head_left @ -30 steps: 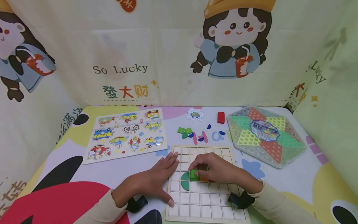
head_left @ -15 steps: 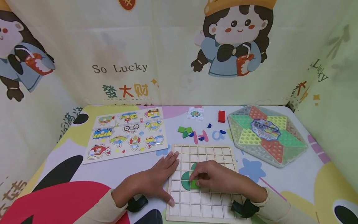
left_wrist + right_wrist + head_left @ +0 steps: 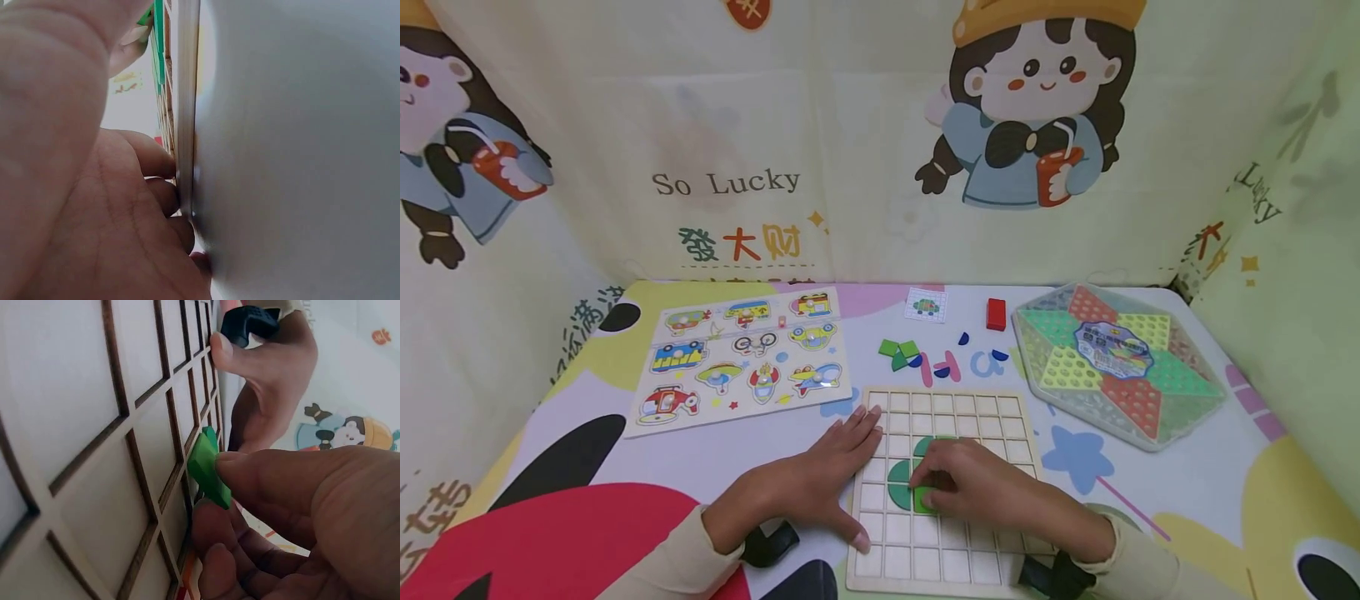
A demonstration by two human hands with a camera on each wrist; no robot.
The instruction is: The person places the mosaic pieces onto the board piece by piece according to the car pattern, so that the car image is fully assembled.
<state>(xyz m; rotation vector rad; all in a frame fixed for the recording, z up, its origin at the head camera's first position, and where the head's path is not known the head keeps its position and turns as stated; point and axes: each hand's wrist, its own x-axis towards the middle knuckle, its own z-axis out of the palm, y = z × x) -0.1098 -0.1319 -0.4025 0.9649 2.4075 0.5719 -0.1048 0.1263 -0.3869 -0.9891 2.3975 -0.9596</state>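
My right hand (image 3: 977, 485) pinches a light green square tile (image 3: 209, 469) between thumb and fingers, low over the wooden grid board (image 3: 940, 588). In the right wrist view this tile tilts against the grid bars. Just left of it, a dark green half-circle tile (image 3: 898, 485) lies in the grid, with another dark green curved tile (image 3: 922, 447) above, partly covered by my right hand. My left hand (image 3: 812, 477) spreads along the board's left edge, fingertips and thumb resting at the frame. The left wrist view shows those fingers against the board's side.
Beyond the board lie several green tiles (image 3: 898, 354), small blue half-circles (image 3: 963, 338), a red block (image 3: 996, 315) and a pattern card (image 3: 927, 306). A vehicle puzzle board (image 3: 741, 360) lies at left; a hexagonal plastic box (image 3: 1120, 367) at right.
My right hand has moved down the board, toward me, with the green square tile, uncovering the dark green curved tile above. An orange piece seen earlier is now hidden. My left hand stays put.
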